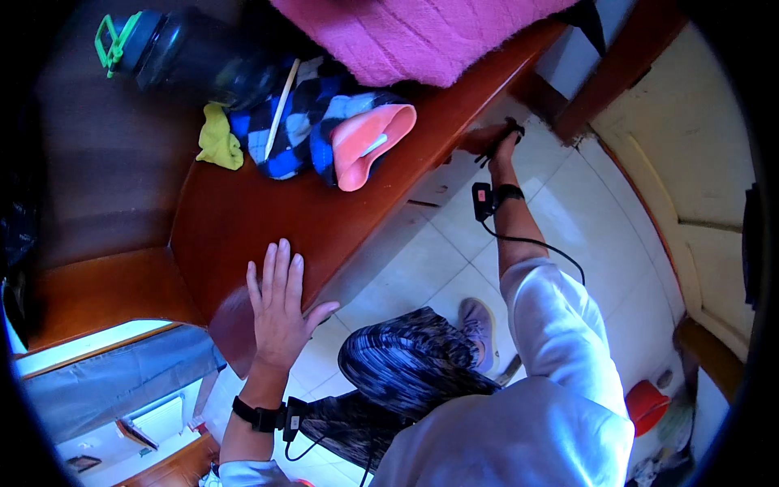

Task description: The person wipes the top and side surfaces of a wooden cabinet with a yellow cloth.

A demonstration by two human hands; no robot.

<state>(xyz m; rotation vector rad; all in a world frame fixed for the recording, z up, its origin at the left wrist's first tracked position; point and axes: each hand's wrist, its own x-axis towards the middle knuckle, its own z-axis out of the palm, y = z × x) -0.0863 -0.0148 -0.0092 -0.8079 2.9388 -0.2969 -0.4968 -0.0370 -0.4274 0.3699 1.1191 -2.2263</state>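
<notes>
My left hand [277,313], fingers extended, rests palm down at the front edge of a glossy reddish-brown wooden top [261,207] and holds nothing. Past that edge, my right hand [503,151] reaches low beside the furniture's side, above the tiled floor. Dark bits show around its fingers, but I cannot tell whether it grips anything. On the wood lies a blue, black and white checked cloth [292,140], with a pale wooden stick [282,109] across it. A curved pink rubbery piece [353,146] sits at the cloth's right end.
A dark bottle with a green handle [176,52] lies behind a yellow cloth [218,140]. Pink knitted fabric [414,36] hangs near the top edge. A cream door [675,140] stands to the right. A red object [646,406] is on the floor at lower right.
</notes>
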